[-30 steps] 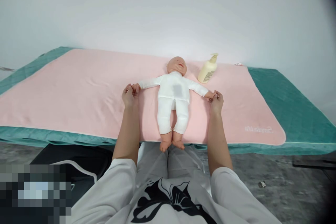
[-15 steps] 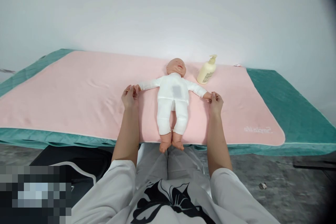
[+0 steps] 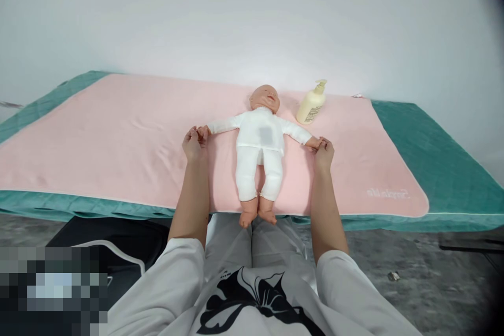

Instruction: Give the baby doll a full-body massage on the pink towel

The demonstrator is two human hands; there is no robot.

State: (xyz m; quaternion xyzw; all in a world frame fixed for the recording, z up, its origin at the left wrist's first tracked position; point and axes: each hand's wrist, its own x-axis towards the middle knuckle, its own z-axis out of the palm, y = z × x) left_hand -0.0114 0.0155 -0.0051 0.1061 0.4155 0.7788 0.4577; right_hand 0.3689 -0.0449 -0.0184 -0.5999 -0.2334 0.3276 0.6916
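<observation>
Hardly any change: doll (image 3: 260,128) stays flat, arms spread. Left hand (image 3: 193,145) pinches its left-side hand (image 3: 204,130), right hand (image 3: 325,154) its right-side hand (image 3: 313,142); outstretched hold looks steady.

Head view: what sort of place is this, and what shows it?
Possibly a baby-care training room: a baby doll lies on a pink mat over a green cover, near a pump bottle.

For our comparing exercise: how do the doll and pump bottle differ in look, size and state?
The doll wears white; the pump bottle is pale yellow with dark lettering. The doll is longer than the bottle. The left hand and right hand hold the doll's hands; the bottle stands untouched. Both are on the pink mat.
</observation>
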